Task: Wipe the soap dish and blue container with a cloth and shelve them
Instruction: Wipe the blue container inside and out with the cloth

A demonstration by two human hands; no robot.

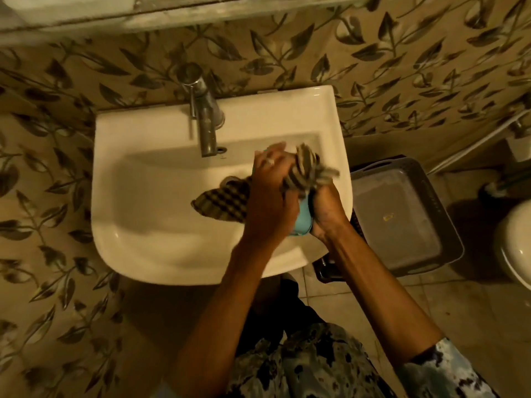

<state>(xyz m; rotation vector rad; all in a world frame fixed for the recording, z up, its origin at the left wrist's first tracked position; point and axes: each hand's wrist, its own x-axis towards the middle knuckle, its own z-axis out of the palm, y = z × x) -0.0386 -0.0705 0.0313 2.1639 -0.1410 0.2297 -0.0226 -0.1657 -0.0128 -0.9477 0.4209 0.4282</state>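
Observation:
Over the right side of the white sink [149, 225], both my hands work on the light blue container [303, 222]. My left hand [270, 193] lies over the container and grips it, and a sliver of blue shows past its fingertips. My right hand [324, 211] holds the bunched end of the checked cloth [306, 169] against the container's right side. The cloth's other end [224, 205] hangs out to the left, under my left hand, above the basin. I see no soap dish.
A metal tap [207, 124] stands at the back of the sink. A grey plastic basket [402, 219] sits on the floor to the right, with a toilet [517, 242] beyond it. A ledge [172, 15] runs along the patterned wall above.

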